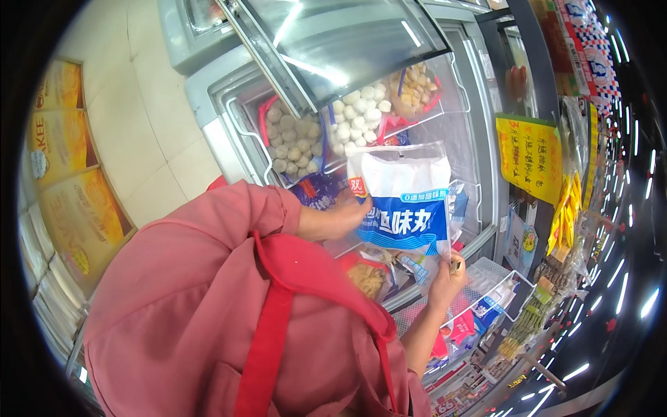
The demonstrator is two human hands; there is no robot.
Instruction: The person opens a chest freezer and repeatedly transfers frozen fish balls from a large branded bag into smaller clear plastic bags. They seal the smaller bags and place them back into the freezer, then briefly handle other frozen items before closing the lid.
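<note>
A white and blue printed plastic food bag (401, 203) with clear edges is spread between my two hands above an open chest freezer. My left hand (346, 216), slightly blurred, grips the bag's left side. The lower right corner is pinched by my right hand (447, 279). The bag looks rather flat; what it contains cannot be told. Just beyond it in the freezer lie open bags of greyish balls (293, 138), white balls (360, 114) and pale yellow chunks (416, 94). A purple-blue package (315, 192) lies partly behind my left hand.
A framed glass lid (344, 41) covers the freezer's far part. Wire dividers (247, 133) separate the bags. At right, a wire basket (469, 297) holds packets, near a yellow handwritten sign (529, 156) and hanging yellow packets (565, 213). Printed cartons (81, 219) stand at left beside the tiled floor (151, 120).
</note>
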